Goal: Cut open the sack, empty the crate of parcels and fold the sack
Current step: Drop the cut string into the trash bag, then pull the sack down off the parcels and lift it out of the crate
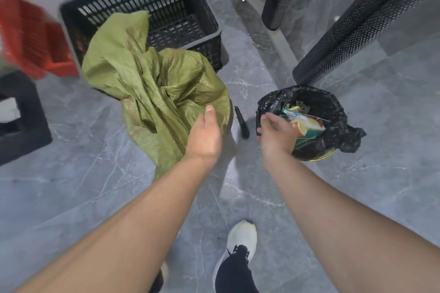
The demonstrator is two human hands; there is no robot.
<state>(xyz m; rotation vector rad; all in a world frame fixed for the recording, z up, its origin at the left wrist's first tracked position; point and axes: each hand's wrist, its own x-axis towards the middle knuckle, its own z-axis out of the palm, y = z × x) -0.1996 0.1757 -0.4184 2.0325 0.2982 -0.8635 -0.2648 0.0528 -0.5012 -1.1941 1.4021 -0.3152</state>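
A crumpled green woven sack [152, 78] stands slumped against the front of the black slotted crate [190, 7], its top draped towards the crate's rim. The part of the crate's inside that I see holds no parcels. My left hand [204, 133] is at the sack's lower right edge, thumb up, fingers buried in the cloth and closed on it. My right hand [277, 133] hovers over a small bin with a black liner [333, 112], fingers curled down at its left rim; what they hold is hidden. A black cutter [241, 123] lies on the floor between sack and bin.
A red crate [28, 35] sits at the far left, with another black crate [23, 126] below it. Black mesh furniture legs [357, 31] slant across the top right. The bin holds colourful wrappers [307, 126]. My white shoe [241, 235] is on the grey marble floor.
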